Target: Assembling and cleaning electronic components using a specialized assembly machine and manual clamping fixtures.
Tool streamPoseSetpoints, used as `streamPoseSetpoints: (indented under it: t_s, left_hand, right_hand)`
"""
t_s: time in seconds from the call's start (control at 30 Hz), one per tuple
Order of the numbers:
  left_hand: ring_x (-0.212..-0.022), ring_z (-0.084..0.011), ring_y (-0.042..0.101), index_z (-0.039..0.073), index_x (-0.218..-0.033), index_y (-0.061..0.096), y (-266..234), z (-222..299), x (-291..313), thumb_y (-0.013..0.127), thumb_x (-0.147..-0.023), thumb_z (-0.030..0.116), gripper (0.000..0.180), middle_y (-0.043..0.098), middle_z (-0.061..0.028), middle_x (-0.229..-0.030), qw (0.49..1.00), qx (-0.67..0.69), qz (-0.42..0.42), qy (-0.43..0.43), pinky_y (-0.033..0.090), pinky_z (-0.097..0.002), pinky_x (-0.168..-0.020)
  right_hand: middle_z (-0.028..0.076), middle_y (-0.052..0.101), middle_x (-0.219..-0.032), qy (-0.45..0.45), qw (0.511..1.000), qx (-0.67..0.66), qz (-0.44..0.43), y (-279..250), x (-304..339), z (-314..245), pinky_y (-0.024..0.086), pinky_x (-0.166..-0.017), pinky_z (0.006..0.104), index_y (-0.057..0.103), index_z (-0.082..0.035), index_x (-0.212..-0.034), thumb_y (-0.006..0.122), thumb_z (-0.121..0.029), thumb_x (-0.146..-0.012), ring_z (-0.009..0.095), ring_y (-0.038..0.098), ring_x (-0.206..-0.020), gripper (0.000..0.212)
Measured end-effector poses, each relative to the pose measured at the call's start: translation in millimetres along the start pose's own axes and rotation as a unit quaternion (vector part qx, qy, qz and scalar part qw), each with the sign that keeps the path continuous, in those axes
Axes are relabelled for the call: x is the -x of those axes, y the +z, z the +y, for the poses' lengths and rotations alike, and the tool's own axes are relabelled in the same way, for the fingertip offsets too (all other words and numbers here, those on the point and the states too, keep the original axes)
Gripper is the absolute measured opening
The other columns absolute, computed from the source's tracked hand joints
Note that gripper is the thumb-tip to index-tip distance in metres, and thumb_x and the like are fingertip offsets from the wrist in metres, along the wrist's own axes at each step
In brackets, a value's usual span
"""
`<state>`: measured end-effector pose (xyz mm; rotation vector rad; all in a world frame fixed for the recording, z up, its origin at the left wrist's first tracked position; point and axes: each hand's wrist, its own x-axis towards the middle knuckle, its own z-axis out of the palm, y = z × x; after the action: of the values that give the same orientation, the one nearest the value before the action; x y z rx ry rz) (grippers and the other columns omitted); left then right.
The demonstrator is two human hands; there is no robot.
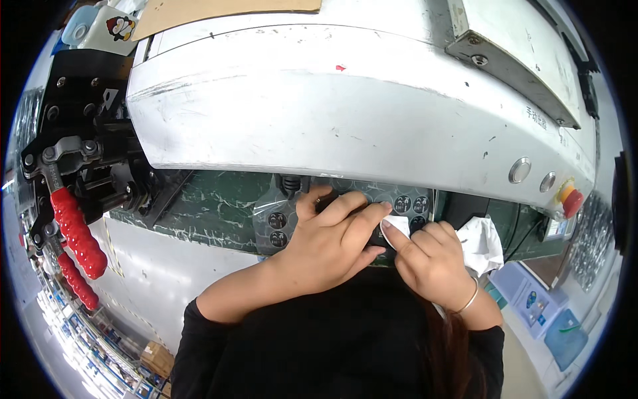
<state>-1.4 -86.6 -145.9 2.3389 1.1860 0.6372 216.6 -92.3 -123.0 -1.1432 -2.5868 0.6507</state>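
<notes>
Black sleeves (332, 346) fill the lower centre, nearest the lens. Mid-frame — clear plastic sheet (345, 209) of round dark labels lies on the green belt (212, 206) under the grey machine housing (345, 100). Left hand (332, 243) lies flat, fingers together, pressing the sheet. Right hand (432, 259) is curled, pinching a white cloth (482, 243) against the sheet's right end. Red-handled clamps (76, 233) at left; red button (571, 199) at right.
</notes>
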Motion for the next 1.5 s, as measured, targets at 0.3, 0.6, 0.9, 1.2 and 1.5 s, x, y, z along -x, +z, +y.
streamPoseSetpoints:
  t_s: [0.3,0.6,0.9,1.2,1.5]
  left_hand:
    - [-0.102,-0.0175,0.048,0.009,-0.119,0.059,1,-1,2,0.079,-0.066,0.026,0.059,0.059,0.0042,-0.113,1.000,0.015,0.003,-0.014,0.029,-0.0413,-0.084]
    - [-0.102,-0.0178,0.048,0.009,-0.120,0.059,4,2,4,0.080,-0.066,0.026,0.061,0.058,0.0035,-0.112,1.000,-0.016,0.022,-0.001,0.029,-0.0402,-0.082]
    - [-0.101,-0.0182,0.048,0.010,-0.122,0.057,-4,4,1,0.080,-0.065,0.029,0.064,0.060,0.0045,-0.111,1.000,-0.014,-0.010,-0.014,0.027,-0.0408,-0.082]
    - [-0.101,-0.0200,0.048,0.011,-0.121,0.056,-4,3,3,0.082,-0.065,0.031,0.065,0.062,0.0072,-0.115,0.999,-0.007,-0.016,-0.034,0.027,-0.0417,-0.084]
    - [-0.098,-0.0212,0.047,0.010,-0.125,0.052,0,-1,6,0.082,-0.065,0.030,0.070,0.062,0.0049,-0.118,1.000,-0.003,-0.008,-0.022,0.026,-0.0412,-0.087]
  right_hand:
    - [0.003,0.045,-0.069,-0.037,0.998,-0.022,0.037,8,11,7,0.039,-0.063,0.0354,0.065,-0.006,-0.111,0.067,-0.003,-0.063,0.022,0.047,-0.067,0.048]
    - [0.003,0.044,-0.073,-0.029,0.999,0.032,-0.019,5,3,-5,0.040,-0.070,0.0362,0.066,-0.009,-0.113,0.068,-0.006,-0.065,0.024,0.047,-0.073,0.048]
    - [0.003,0.045,-0.071,-0.048,0.997,0.032,0.051,9,20,0,0.040,-0.068,0.0376,0.063,-0.005,-0.117,0.064,-0.001,-0.066,0.023,0.046,-0.070,0.052]
    - [0.004,0.046,-0.073,0.006,0.999,0.011,0.041,13,13,-3,0.041,-0.069,0.0367,0.063,-0.005,-0.116,0.064,0.002,-0.064,0.025,0.047,-0.072,0.053]
    - [0.004,0.046,-0.070,-0.052,0.998,0.010,0.031,6,7,-3,0.040,-0.068,0.0361,0.063,-0.006,-0.116,0.063,0.003,-0.063,0.023,0.047,-0.070,0.054]
